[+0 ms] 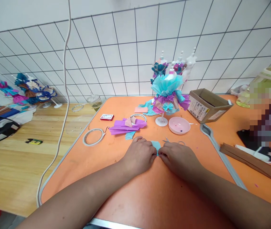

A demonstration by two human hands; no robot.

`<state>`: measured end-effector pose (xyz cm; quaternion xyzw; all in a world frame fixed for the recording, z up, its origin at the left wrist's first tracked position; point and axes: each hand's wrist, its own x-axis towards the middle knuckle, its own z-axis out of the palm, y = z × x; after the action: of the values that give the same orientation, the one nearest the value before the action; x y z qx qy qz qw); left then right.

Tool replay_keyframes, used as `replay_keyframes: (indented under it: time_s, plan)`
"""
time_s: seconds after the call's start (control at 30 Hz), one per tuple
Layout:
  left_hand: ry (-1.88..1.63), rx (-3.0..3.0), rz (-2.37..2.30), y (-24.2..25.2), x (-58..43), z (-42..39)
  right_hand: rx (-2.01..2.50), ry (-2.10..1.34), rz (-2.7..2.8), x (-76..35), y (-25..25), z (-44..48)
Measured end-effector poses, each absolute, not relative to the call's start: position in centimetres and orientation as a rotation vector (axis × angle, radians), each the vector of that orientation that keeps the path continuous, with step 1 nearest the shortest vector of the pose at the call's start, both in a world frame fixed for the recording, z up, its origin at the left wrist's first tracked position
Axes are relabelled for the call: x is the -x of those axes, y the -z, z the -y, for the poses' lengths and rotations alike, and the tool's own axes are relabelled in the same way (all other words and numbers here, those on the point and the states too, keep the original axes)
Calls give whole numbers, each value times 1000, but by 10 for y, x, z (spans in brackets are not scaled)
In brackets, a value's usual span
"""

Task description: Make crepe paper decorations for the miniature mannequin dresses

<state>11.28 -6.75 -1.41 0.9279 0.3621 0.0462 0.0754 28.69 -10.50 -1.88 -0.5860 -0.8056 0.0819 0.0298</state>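
Note:
Between my two hands, low over the orange table [135, 197], is a small piece of light blue crepe paper [156, 145]. My left hand [141, 154] pinches its near edge from the left, fingers closed. Pressed close on the other side, my right hand [179, 157] pinches the same edge. Scissors [181, 142] lie just beyond my right hand, partly hidden by it. Purple crepe paper [123, 126] and a light blue scrap [130, 135] rest past my left hand. Farther back stands a small dress form [167, 92] in blue, purple and pink crepe paper.
A pink dish [179, 125] sits by the dress form's base, with a cardboard box [208, 106] to its right. At left are a tape roll [93, 137] and a red-and-white box [107, 117]. A white cable [64, 82] hangs down the left. Brown folded paper [252, 162] lies right.

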Motion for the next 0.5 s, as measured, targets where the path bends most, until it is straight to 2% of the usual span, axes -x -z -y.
replay_keyframes:
  time_s: [0.5]
  plan:
    - [-64, -2701, -1128, 21, -118, 62, 1816, -263, 2470, -284, 17, 104]
